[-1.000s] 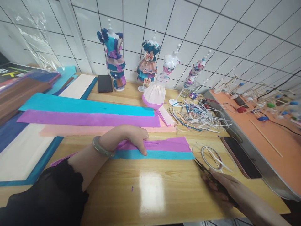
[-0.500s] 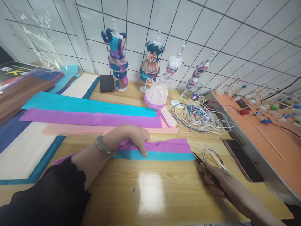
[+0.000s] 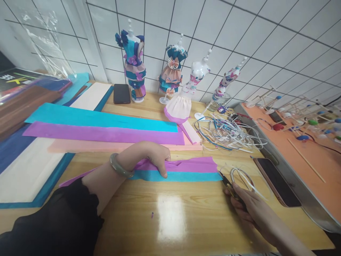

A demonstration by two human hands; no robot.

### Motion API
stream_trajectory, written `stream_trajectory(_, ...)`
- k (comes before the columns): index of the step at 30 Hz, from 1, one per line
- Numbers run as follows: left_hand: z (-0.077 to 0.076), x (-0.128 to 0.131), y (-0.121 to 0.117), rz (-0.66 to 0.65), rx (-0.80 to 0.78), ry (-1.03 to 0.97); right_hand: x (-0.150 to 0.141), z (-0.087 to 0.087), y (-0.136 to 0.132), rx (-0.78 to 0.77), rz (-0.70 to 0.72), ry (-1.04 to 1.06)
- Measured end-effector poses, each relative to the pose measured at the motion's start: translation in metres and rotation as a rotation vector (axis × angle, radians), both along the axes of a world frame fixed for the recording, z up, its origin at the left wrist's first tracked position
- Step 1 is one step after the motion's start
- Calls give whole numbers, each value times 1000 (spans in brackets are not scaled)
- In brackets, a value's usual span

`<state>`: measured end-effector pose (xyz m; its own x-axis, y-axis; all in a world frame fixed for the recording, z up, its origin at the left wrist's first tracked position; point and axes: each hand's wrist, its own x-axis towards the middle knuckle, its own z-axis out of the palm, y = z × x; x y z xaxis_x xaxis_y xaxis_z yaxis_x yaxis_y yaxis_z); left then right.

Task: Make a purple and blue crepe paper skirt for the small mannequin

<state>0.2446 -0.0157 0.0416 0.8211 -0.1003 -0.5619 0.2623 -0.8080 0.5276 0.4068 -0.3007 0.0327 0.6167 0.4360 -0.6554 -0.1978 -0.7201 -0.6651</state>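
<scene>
A purple strip of crepe-like paper [image 3: 194, 164] lies along a blue strip [image 3: 191, 176] on the table in front of me. My left hand [image 3: 157, 158] pinches the purple strip and presses it down, thumb on top and the other fingers partly hidden. Dark-handled scissors [image 3: 228, 185] sit in my right hand [image 3: 247, 204], with their tip at the right end of the two strips. Whether the blades are apart is too small to tell. Behind my left hand lie a longer blue strip [image 3: 112, 117] and a longer purple strip [image 3: 106, 134].
Several small dress forms [image 3: 134, 67] stand along the tiled wall. Tangled cords [image 3: 231, 131] lie at the right, with a coil [image 3: 243, 177] beside my right hand. One phone [image 3: 278, 181] rests near the right edge, another [image 3: 122, 94] at the back. Stacked sheets [image 3: 23, 170] cover the left.
</scene>
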Motion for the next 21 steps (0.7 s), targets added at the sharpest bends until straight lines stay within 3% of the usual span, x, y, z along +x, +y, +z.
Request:
stream_trajectory(13,-2,1,-1,22,-6,11,2,-3,0,-21,6,1)
stream_trajectory(21,-2,-1,2,73,18,21,3,4,-3,27,-5,84)
